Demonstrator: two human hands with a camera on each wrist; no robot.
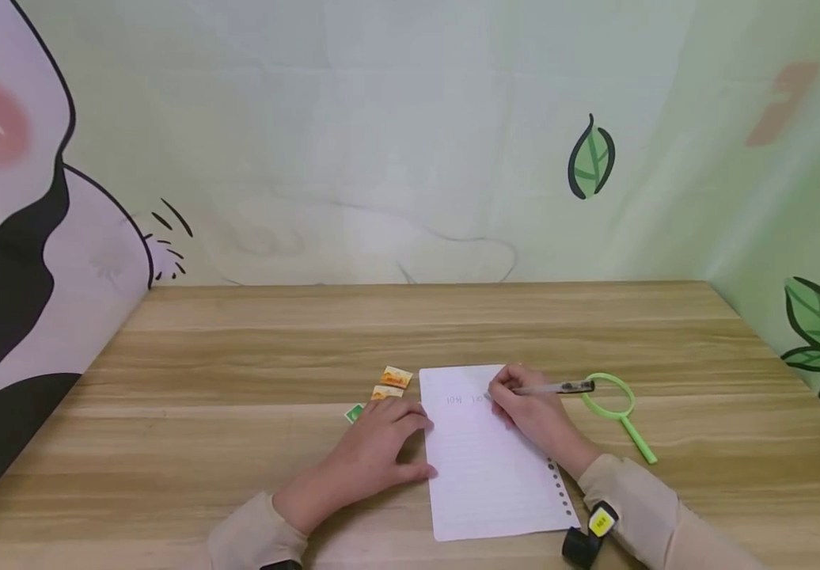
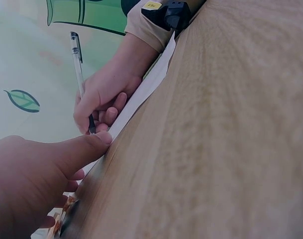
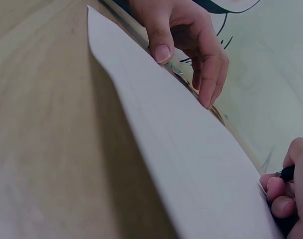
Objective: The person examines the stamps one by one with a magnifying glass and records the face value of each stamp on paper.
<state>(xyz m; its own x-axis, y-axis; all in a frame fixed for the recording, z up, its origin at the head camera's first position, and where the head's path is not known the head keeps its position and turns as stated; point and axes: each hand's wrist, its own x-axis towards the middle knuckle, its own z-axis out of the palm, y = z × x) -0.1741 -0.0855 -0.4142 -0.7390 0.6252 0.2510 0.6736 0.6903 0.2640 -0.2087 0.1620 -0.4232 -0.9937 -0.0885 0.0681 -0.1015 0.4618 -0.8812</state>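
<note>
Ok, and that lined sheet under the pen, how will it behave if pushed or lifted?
The sheet is probably light and floppy: it looks thin, and one edge lifts off the table in the right wrist view. That raised edge may buckle if pushed. The punched holes along one side might tear if tugged.

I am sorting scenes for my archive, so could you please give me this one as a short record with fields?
Right grip: pinches the pen, its tip beside the writing
Left grip: at the left edge of the sheet
Sheet: lined, holes along its right side
Writing: one short line near the top
Magnifying glass: light green, flat on the table, right of the sheet
Orange pieces: two, left of the sheet
Green piece: partly hidden by the left grip
</note>
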